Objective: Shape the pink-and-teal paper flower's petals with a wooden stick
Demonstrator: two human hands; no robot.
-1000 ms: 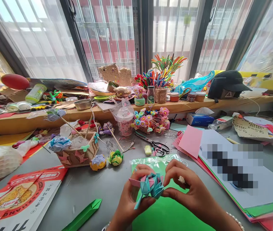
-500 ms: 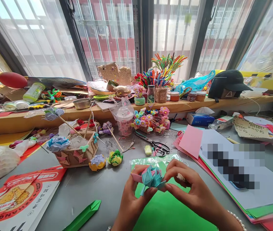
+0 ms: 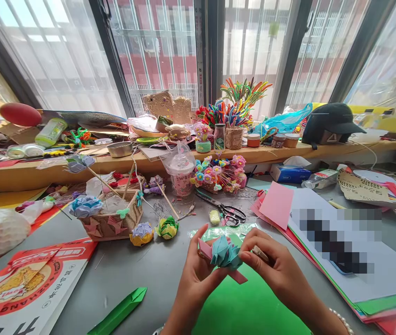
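While both hands pinch it, paper flower [image 3: 224, 253] sits above green sheet [image 3: 250, 307].
Left hand [image 3: 194, 279] fingers grip beneath; right hand [image 3: 274, 272] fingers closed on petals, near table's [image 3: 142, 270] front edge.

**Person's hands and forearms: visible wear**

Left hand [image 3: 192, 279]: bare, no ring or glove; forearm uncovered to the picture's lower edge, where a small pale edge shows at the wrist, too little to identify.

Right hand [image 3: 276, 270]: bare, fingers [image 3: 253, 242] without rings; forearm unsleeved. Bracelet [image 3: 340, 318]: a string of small pale round beads around the wrist.
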